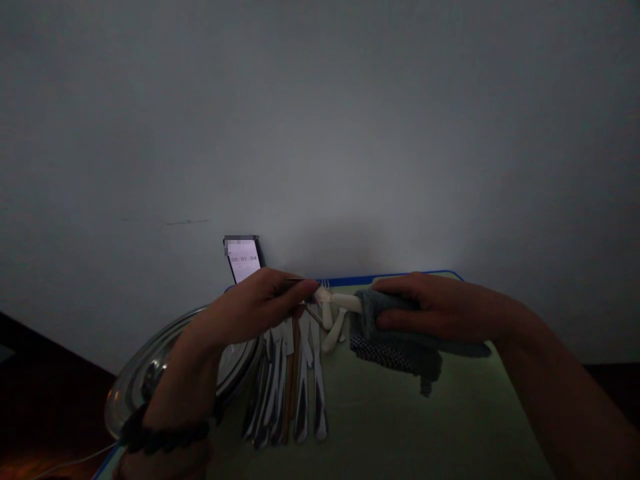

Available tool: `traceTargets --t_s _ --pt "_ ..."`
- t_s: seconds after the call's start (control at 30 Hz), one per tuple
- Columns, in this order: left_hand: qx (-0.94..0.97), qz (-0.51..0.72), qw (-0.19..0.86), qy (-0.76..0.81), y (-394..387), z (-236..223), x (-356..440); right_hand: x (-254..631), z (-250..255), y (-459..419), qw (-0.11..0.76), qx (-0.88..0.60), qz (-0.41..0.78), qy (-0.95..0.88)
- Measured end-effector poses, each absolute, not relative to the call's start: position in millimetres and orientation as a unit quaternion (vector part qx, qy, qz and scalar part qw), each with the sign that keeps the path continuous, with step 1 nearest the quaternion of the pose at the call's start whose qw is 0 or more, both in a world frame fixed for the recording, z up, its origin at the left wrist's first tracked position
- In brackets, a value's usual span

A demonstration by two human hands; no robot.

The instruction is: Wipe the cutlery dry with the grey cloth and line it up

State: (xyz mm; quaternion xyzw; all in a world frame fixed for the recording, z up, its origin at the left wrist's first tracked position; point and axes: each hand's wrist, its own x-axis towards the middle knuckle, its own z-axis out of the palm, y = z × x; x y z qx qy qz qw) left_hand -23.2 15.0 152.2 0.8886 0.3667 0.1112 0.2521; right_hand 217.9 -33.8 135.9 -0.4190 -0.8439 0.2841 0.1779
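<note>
Left hand (273,303) pinching white-handled utensil (346,303), right hand (425,303) gripping gray cloth (373,310) around its handle, cutlery (302,393) at lower centre

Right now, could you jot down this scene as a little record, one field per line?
Left hand: pinching the far end of a pale-handled utensil; that end is mostly hidden by fingers
Right hand: gripping a grey cloth wrapped around the handle
Cutlery: several pieces lying side by side on the table, below the left hand
Metal dish: at the left, partly behind the left forearm
Phone: near the wall, screen lit with digits
Light: dim
</note>
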Motion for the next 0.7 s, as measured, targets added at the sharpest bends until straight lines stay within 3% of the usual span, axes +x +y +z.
traceTargets --t_s 0.23,0.53,0.7 --pt "0.927 0.077 0.163 0.328 9 136 3 192 118 -28 0.187 -0.426 0.178 -0.867" --pt "0.909 0.119 0.188 0.353 13 141 -3 221 123 -21 0.147 -0.440 0.276 -0.842" --pt "0.900 0.196 0.225 0.319 10 140 -1 238 125 -23 0.184 -0.478 0.304 -0.803"
